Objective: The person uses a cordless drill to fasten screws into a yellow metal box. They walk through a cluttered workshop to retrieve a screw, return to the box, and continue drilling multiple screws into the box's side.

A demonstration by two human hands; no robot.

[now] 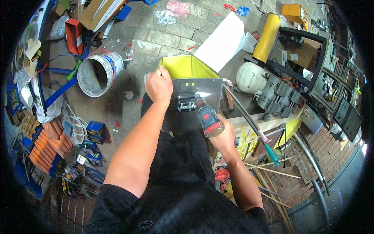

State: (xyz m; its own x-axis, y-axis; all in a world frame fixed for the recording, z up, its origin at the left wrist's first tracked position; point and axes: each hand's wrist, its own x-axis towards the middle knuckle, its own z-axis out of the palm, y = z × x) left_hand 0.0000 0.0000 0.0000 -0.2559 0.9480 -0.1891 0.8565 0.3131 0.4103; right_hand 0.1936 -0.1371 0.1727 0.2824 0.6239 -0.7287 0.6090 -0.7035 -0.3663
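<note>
In the head view, the left hand (159, 84) closes its fingers over the left rim of a metal box (211, 86), central; the right hand (224, 136) wraps a drill (208, 117) aimed at its latch-like fitting (186, 103). Screw work seems in hand; bit contact is hard to tell. The next move calls for steady alignment. A white bucket (110, 67) is left; a teal-handled rod (271, 154) crowds the right.

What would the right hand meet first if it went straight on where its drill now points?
The drill in the right hand would probably meet the grey metal panel first, beside the metal fitting; whether it already touches is unclear.
</note>
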